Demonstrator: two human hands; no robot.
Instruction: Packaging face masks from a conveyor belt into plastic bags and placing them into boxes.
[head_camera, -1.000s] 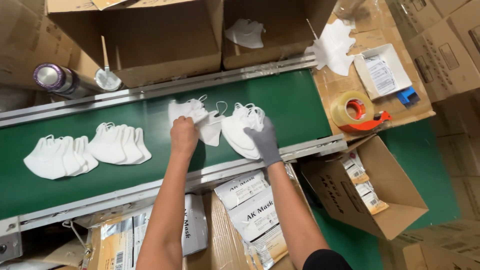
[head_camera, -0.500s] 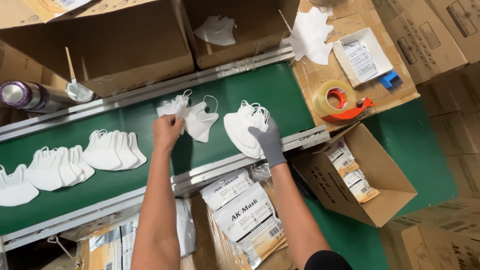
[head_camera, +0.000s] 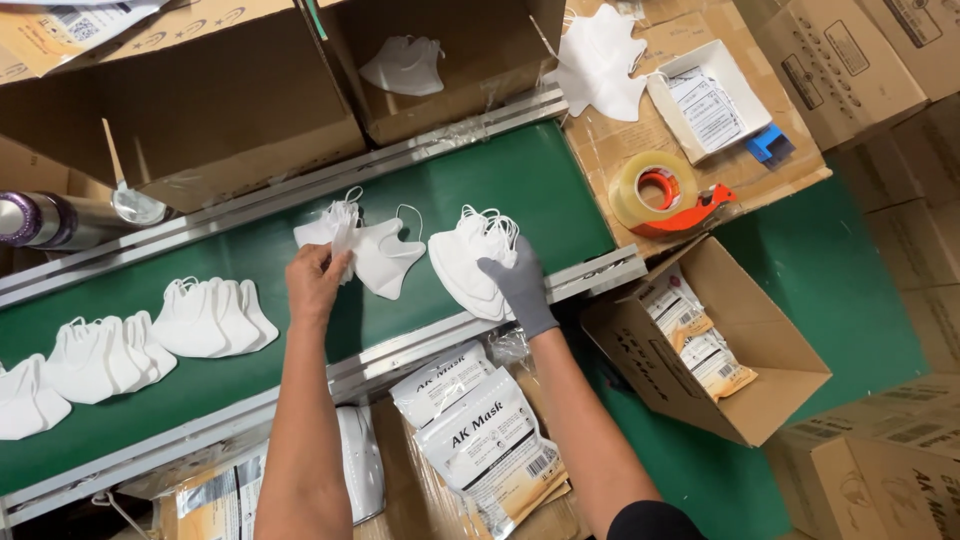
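Left hand (head_camera: 316, 281), bare, has its grip pinched on a loose bunch of white masks (head_camera: 365, 245) lying on the green conveyor belt (head_camera: 540, 185). Right hand (head_camera: 516, 283), in a grey glove, rests its grip flat and released on a neat mask stack (head_camera: 468, 262) just beside, near the belt's metal rail (head_camera: 600, 275).

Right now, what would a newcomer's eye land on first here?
The green conveyor belt carrying fanned stacks of white face masks. The bare left hand pinches loose masks mid-belt; the grey-gloved right hand presses another mask stack. An orange tape dispenser lies on cardboard at right.
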